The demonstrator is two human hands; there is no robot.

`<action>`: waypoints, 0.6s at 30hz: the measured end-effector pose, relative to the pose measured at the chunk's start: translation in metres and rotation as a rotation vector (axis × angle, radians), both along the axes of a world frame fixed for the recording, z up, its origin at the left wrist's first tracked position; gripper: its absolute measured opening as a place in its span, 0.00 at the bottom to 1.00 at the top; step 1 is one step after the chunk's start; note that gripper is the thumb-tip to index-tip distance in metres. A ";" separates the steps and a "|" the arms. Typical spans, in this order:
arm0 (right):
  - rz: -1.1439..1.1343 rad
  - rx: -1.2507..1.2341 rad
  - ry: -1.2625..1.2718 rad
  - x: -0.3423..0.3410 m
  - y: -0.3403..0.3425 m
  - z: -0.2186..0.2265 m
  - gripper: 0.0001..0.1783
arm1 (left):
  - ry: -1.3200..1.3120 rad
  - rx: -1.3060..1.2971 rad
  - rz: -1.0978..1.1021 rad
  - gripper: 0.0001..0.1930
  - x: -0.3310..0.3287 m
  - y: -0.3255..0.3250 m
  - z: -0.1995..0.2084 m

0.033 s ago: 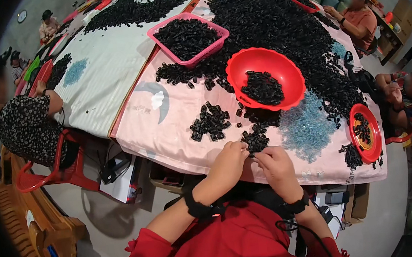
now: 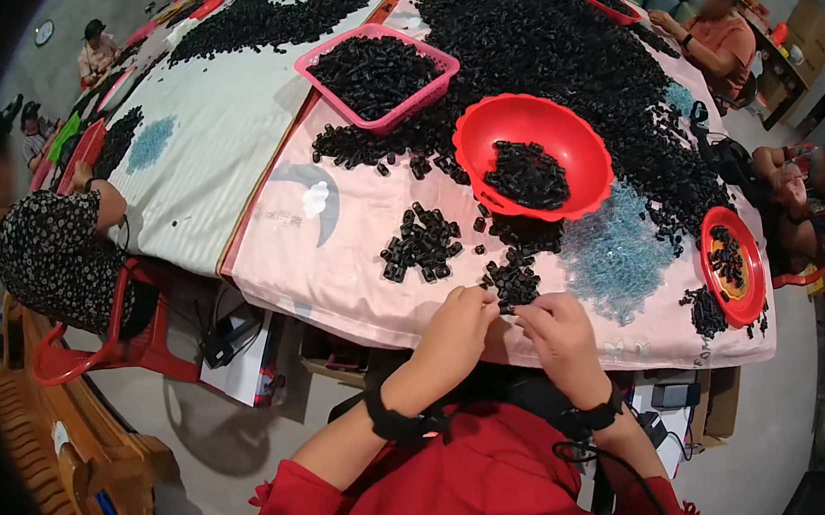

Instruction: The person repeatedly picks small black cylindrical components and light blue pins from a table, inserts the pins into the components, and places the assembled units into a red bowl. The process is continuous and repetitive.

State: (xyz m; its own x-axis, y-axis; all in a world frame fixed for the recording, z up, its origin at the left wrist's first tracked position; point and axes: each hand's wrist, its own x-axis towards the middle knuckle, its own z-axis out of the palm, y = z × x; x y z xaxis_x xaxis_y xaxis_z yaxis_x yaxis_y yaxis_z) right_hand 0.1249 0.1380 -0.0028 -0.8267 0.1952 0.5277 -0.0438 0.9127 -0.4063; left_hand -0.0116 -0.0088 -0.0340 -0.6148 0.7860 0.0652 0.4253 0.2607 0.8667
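Note:
At the near edge of the pink-covered table, my left hand point(image 2: 456, 333) is closed in a pinch. Close beside it, fingertips facing, is my right hand point(image 2: 559, 338), also pinched. What either one grips is too small to make out. Just beyond the fingertips lies a small pile of black plastic pieces point(image 2: 512, 279), and a second loose pile of black pieces point(image 2: 421, 243) sits to its left. To the right of them spreads a heap of small clear-bluish pieces point(image 2: 613, 254). Farther out, a scalloped red bowl point(image 2: 577, 145) holds more black pieces.
A pink basket point(image 2: 388, 119) full of black pieces stands beyond the piles, beside a large black heap point(image 2: 551, 42). An oval red tray point(image 2: 751, 297) lies at the right edge. Other people sit around the tables; a red chair point(image 2: 130, 347) stands at left.
My hands have shifted very slightly, with the right fingertips a little farther from the left. The bowl, basket and piles look the same.

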 end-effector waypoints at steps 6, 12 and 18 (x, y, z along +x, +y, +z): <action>-0.187 -0.567 -0.031 0.036 -0.013 0.021 0.08 | -1.007 0.031 -0.254 0.15 0.008 -0.040 0.028; -0.177 -0.592 -0.117 0.057 -0.028 0.044 0.07 | -1.182 0.184 -0.322 0.16 0.026 -0.049 0.031; -0.083 -0.556 -0.066 0.057 -0.044 0.057 0.08 | -1.296 0.279 -0.369 0.20 0.036 -0.050 0.028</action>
